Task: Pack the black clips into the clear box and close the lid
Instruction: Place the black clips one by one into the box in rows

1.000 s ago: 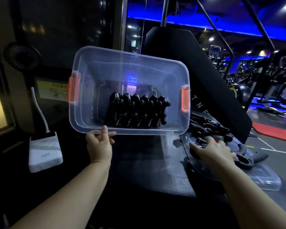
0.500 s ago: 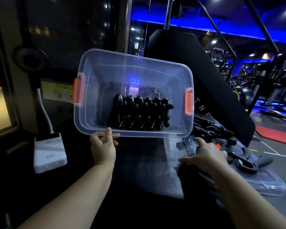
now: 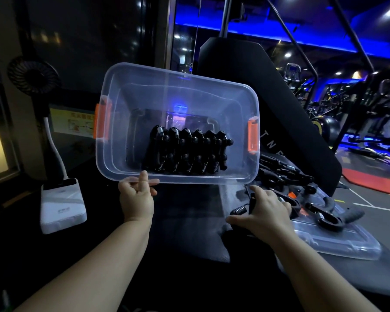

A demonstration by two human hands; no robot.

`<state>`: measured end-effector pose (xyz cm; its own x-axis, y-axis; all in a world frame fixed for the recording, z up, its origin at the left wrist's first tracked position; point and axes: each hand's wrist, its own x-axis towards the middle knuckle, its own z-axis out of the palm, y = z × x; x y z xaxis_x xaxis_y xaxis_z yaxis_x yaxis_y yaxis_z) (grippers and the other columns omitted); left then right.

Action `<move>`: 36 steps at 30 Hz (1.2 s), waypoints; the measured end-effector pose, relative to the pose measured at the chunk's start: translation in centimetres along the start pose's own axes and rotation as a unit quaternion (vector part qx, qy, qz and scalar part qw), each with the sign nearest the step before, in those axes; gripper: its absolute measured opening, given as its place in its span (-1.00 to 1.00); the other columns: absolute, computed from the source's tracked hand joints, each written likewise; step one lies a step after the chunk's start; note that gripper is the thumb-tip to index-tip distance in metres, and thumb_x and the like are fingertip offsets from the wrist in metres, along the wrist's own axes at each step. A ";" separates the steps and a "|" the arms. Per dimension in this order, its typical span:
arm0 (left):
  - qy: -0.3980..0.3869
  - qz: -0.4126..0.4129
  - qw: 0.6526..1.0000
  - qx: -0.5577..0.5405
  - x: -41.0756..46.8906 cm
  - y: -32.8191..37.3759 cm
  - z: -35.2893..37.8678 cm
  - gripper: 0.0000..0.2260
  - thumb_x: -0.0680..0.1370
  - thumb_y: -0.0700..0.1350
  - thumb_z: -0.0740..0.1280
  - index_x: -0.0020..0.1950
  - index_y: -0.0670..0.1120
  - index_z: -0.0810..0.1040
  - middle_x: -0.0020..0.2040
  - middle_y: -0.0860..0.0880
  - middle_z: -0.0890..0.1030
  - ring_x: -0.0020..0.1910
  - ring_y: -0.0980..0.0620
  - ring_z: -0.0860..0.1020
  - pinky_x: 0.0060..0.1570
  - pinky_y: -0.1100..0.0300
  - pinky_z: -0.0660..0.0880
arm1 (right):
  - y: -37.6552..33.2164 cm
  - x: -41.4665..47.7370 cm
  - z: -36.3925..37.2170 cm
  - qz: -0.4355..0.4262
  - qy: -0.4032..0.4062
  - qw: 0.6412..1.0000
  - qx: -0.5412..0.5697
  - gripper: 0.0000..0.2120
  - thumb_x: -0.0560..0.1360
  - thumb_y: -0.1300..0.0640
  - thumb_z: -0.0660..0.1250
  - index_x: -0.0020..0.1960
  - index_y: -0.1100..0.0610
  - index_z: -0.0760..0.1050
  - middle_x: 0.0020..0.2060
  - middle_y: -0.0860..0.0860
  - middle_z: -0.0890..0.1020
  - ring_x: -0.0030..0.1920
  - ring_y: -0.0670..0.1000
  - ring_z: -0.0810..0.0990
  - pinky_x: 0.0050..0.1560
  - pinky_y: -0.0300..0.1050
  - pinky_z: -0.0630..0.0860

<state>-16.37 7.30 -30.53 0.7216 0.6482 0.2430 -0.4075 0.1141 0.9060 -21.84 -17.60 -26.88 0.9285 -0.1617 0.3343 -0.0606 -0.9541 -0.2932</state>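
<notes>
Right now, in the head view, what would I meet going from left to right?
Black fan → left orange latch of the clear box → left hand → packed clips → right hand holding a clip → loose clips.

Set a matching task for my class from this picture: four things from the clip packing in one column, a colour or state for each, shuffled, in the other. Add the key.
Column one
1 clear box
2 lid
3 latch
4 loose clip

Column two
a orange
b in the grip of the right hand
c lying flat under other clips
d tilted, held at its rim by the left hand

Pairs: 1-d, 2-c, 3-a, 4-b
</notes>
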 end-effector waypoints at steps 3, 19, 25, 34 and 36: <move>0.002 0.002 1.000 0.003 0.0 0.0 0.0 -0.73 0.61 -0.02 0.22 0.05 -0.25 0.36 -0.29 0.00 0.65 -0.56 0.21 0.43 -0.34 0.21 0.42 | 0.1 -0.3 0.2 -0.014 0.010 0.999 0.029 -0.09 0.10 -0.44 0.42 0.36 -0.09 0.32 0.21 -0.02 0.44 0.26 0.03 0.37 0.20 -0.11 0.12; -0.003 -0.002 1.000 0.001 -0.2 0.3 -0.1 -0.75 0.61 -0.01 0.21 0.04 -0.21 0.35 -0.29 0.00 0.66 -0.54 0.20 0.44 -0.32 0.20 0.44 | -1.7 -1.7 2.4 -0.165 0.216 0.961 0.057 -0.47 0.31 -0.45 0.22 -0.10 0.02 0.38 -0.35 -0.14 0.50 -0.31 -0.07 0.50 -0.10 -0.14 0.15; -0.002 -0.001 1.000 0.007 -0.3 0.3 -0.1 -0.78 0.62 -0.01 0.21 0.03 -0.17 0.33 -0.28 0.00 0.65 -0.54 0.23 0.45 -0.30 0.22 0.44 | -3.7 -2.1 3.1 -0.252 0.184 0.922 0.229 -0.89 0.48 -0.03 0.19 -0.14 -0.05 0.27 -0.33 -0.20 0.39 -0.15 -0.25 0.32 -0.14 -0.30 0.25; -0.007 0.006 1.000 -0.001 -0.1 0.2 -0.1 -0.83 0.62 -0.04 0.21 -0.10 -0.06 0.29 -0.27 -0.03 0.65 -0.56 0.22 0.43 -0.34 0.23 0.42 | -3.3 -1.9 1.8 -0.242 0.121 0.939 0.211 -0.77 0.34 0.06 0.23 -0.01 -0.01 0.47 -0.12 -0.22 0.54 0.00 -0.07 0.49 0.10 -0.07 0.38; -0.008 0.006 1.000 -0.002 -0.1 0.2 -0.1 -0.83 0.62 -0.04 0.21 -0.05 -0.11 0.30 -0.27 -0.04 0.65 -0.56 0.22 0.43 -0.35 0.24 0.42 | -3.5 -2.0 0.9 -0.204 0.127 0.966 0.094 -0.68 0.32 -0.07 0.18 0.01 -0.05 0.53 -0.05 -0.17 0.56 0.08 -0.03 0.45 0.12 -0.06 0.32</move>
<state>-16.62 7.35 -30.38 0.7251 0.6381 0.2589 -0.4183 0.1095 0.9017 -23.16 -13.70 -27.37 0.7397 0.1392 0.6584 0.3821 -0.8922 -0.2407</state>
